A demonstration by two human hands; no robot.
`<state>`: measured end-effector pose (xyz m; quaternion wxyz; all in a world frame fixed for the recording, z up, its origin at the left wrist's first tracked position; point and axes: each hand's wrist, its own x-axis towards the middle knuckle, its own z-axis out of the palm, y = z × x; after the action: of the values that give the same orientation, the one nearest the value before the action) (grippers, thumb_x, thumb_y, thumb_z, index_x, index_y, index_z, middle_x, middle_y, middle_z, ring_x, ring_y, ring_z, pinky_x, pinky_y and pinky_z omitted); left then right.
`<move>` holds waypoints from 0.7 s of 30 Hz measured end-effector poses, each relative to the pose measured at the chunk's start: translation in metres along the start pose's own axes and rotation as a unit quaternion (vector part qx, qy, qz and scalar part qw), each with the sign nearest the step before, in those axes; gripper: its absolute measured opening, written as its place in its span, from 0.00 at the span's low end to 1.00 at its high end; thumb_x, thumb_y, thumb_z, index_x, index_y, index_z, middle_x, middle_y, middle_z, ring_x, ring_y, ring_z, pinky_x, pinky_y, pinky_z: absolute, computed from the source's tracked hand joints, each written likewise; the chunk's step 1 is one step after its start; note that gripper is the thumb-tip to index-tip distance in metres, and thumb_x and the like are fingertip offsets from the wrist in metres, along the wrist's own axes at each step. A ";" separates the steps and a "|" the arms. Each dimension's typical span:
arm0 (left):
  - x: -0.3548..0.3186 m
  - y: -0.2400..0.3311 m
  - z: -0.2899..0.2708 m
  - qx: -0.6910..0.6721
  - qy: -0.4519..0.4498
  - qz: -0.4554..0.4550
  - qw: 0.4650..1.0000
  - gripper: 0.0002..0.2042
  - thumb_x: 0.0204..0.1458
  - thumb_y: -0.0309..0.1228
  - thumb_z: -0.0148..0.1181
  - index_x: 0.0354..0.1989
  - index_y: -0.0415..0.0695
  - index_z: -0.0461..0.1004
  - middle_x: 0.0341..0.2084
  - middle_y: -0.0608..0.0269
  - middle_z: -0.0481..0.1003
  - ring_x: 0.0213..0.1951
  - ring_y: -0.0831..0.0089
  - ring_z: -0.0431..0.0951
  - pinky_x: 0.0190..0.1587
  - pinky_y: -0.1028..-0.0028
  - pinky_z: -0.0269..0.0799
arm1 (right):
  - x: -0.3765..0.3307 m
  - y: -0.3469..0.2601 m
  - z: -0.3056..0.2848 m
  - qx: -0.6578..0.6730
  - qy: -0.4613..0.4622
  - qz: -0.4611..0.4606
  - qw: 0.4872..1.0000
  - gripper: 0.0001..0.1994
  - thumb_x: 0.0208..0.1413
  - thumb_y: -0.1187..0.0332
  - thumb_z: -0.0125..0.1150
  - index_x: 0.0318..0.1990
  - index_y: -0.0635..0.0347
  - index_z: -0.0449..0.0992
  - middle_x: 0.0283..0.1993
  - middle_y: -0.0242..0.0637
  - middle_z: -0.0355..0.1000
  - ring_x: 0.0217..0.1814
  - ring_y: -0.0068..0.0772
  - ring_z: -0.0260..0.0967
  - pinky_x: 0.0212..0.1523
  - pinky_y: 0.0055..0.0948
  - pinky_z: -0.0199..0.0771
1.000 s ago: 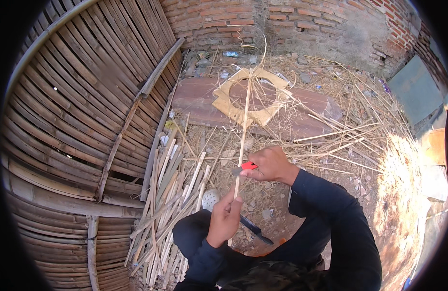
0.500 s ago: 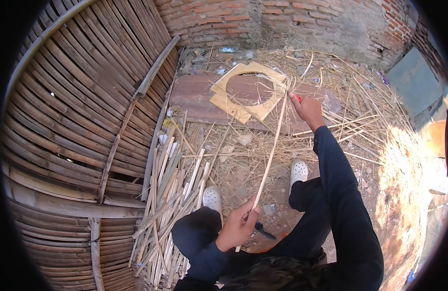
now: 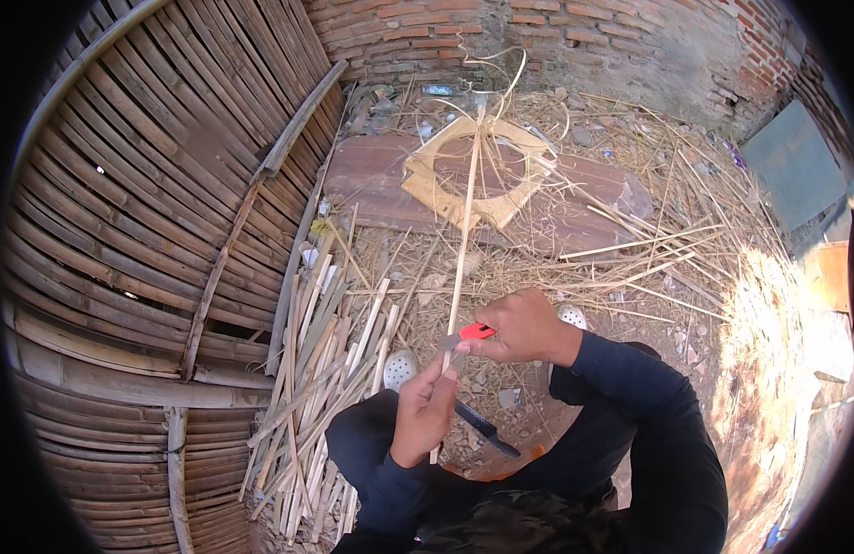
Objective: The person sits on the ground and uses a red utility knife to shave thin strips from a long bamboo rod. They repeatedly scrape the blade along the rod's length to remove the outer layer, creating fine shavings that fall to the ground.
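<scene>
Red knife (image 3: 477,331), gripped by the right hand (image 3: 526,328), blade across a pale stick (image 3: 461,258) clasped in the left hand (image 3: 423,420). The stick stretches over the holed board (image 3: 425,180); curled shavings (image 3: 522,66) near its far end suggest partial shaving. Whether the piled strips (image 3: 316,369) are finished, I cannot tell.

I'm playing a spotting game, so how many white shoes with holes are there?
2. One shoe is beside the pile of strips, just past the left hand; the other shoe shows past the right hand. Both are partly hidden.
</scene>
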<state>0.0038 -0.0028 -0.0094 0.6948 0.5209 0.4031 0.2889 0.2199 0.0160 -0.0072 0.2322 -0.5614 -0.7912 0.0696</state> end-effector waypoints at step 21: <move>0.000 -0.014 -0.009 0.046 0.028 0.064 0.996 0.22 0.63 0.28 0.49 0.66 0.40 0.60 0.19 0.80 0.61 0.18 0.91 0.57 0.20 0.85 0.52 | 0.011 0.008 0.035 -0.013 0.043 0.006 0.999 0.30 0.52 0.33 0.52 0.21 0.52 0.77 0.12 0.38 0.68 0.15 0.42 0.70 0.16 0.39 0.65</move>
<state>-0.0045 -0.0024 -0.0243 0.6386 0.5687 0.4012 0.3284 0.2086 0.0345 -0.0382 0.2579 -0.5714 -0.7782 0.0364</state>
